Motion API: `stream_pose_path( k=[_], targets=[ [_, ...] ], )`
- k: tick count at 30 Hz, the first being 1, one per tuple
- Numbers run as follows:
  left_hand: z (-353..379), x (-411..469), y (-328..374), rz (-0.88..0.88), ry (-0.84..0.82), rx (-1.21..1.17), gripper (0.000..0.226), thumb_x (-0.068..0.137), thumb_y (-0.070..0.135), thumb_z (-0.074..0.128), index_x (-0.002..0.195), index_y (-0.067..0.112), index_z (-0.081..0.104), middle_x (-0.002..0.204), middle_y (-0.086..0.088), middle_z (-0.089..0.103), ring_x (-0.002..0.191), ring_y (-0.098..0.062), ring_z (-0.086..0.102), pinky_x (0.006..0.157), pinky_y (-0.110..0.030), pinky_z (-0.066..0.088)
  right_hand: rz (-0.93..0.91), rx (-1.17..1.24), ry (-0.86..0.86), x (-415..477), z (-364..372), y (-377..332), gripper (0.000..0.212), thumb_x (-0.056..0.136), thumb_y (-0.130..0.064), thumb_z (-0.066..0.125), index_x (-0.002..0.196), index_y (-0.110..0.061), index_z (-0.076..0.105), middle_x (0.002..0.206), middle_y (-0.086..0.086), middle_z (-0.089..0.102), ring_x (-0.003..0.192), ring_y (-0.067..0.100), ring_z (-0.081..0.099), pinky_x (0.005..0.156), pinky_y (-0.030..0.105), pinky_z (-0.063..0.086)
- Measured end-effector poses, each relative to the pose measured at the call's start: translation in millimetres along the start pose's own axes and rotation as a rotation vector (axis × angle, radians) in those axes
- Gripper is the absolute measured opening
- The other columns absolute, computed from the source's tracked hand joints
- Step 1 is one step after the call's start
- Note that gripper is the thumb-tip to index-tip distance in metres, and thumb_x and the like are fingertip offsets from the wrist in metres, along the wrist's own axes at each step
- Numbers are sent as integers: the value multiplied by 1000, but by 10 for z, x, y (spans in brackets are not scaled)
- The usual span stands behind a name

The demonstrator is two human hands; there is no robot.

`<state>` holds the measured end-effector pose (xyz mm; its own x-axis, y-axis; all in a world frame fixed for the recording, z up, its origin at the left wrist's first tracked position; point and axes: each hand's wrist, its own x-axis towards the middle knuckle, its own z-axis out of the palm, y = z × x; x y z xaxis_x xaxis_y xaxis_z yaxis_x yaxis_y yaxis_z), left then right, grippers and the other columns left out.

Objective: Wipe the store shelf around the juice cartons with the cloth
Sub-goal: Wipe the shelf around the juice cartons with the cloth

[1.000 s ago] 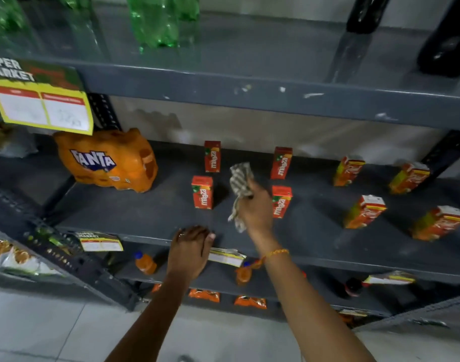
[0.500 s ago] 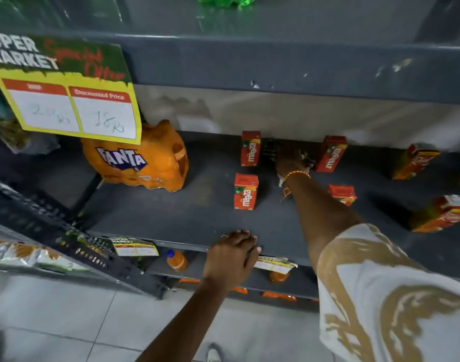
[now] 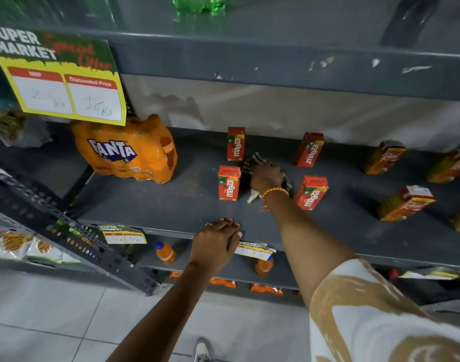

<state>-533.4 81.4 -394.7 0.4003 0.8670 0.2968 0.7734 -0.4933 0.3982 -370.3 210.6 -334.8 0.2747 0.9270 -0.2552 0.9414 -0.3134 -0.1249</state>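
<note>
My right hand [image 3: 266, 176] presses a striped cloth [image 3: 252, 163] flat on the grey shelf [image 3: 171, 205], in the gap between several red Maaza juice cartons. One carton [image 3: 229, 182] stands just left of the hand, another [image 3: 235, 143] behind it, one [image 3: 309, 149] at the back right and one [image 3: 311, 192] close on the right. A corner of the cloth [image 3: 252, 197] pokes out beside my wrist. My left hand [image 3: 218, 241] rests palm down on the shelf's front edge, holding nothing.
An orange Fanta multipack [image 3: 127, 150] sits at the shelf's left. Several orange Real cartons [image 3: 403, 203] stand to the right. A yellow price sign [image 3: 61, 82] hangs from the upper shelf [image 3: 275, 66]. Small bottles [image 3: 165, 252] stand on the lower shelf. A slanted rack [image 3: 67, 239] juts out at left.
My right hand drew the cloth back from the rear of the shelf toward the front, between the Maaza cartons. The left hand stayed on the shelf edge.
</note>
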Motion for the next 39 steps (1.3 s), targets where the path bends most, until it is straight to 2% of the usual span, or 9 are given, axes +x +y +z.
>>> stream_pose_path(
  k=[5, 11, 15, 19, 22, 25, 27, 32, 39],
  targets=[
    [25, -31, 37, -11, 19, -1, 20, 83, 21, 66, 100, 12, 71, 104, -8, 73, 97, -24, 67, 82, -36, 56, -1, -7, -39, -374, 109, 21, 51, 96, -19, 53, 145, -16, 41, 155, 9, 34, 142, 33, 33, 112, 46, 36],
    [42, -70, 50, -56, -21, -5, 27, 92, 25, 54, 114, 13, 64, 120, -10, 65, 114, -25, 58, 93, -36, 48, -46, -29, -57, -845, 284, 113, 52, 94, -16, 53, 144, -17, 41, 153, 12, 33, 135, 41, 34, 105, 47, 41],
    [58, -119, 33, -151, -98, -80, 35, 97, 28, 42, 127, 12, 52, 132, -12, 56, 124, -26, 48, 102, -37, 40, -136, -99, -29, -1158, 389, 216, 48, 95, -12, 48, 143, -14, 44, 153, 10, 38, 135, 40, 37, 108, 45, 41],
    [59, -210, 42, -95, -129, 42, 40, 98, 31, 34, 133, 14, 45, 139, -8, 50, 131, -23, 39, 110, -41, 26, -175, -55, -25, -1416, 383, 353, 51, 93, -13, 50, 144, -15, 43, 150, 5, 45, 133, 35, 42, 107, 43, 43],
    [63, -267, 71, -128, -154, 79, 42, 98, 32, 33, 137, 17, 39, 144, -4, 43, 136, -19, 30, 113, -44, 18, -237, -87, -81, -1594, 307, 452, 45, 93, -20, 52, 138, -15, 51, 142, 7, 53, 128, 34, 48, 103, 44, 46],
    [42, -271, 89, -160, -177, 85, 43, 99, 34, 30, 139, 21, 36, 147, 0, 39, 138, -16, 26, 114, -44, 17, -304, -23, -149, -1758, 218, 601, 37, 91, -18, 52, 125, -27, 64, 132, 6, 63, 120, 31, 58, 96, 41, 51],
    [21, -268, 101, -174, -174, 93, 43, 99, 36, 29, 139, 23, 37, 148, 3, 38, 138, -14, 25, 114, -44, 16, -293, 71, -105, -1831, 152, 689, 41, 89, -15, 50, 120, -35, 67, 127, 3, 67, 115, 29, 62, 93, 40, 52],
    [-12, -312, 173, -179, -203, 126, 44, 99, 37, 26, 140, 21, 35, 148, 1, 37, 139, -16, 24, 114, -44, 17, -188, 89, 120, -1793, 127, 749, 33, 93, -23, 47, 120, -24, 66, 119, 5, 70, 112, 30, 63, 91, 41, 52],
    [-209, -491, 52, -279, -96, 135, 40, 98, 31, 35, 135, 19, 41, 145, -3, 43, 136, -18, 32, 110, -44, 22, -297, 24, 24, -1848, 404, 339, 32, 92, -21, 51, 121, -21, 64, 126, 7, 66, 121, 31, 54, 98, 42, 48]
  ],
)
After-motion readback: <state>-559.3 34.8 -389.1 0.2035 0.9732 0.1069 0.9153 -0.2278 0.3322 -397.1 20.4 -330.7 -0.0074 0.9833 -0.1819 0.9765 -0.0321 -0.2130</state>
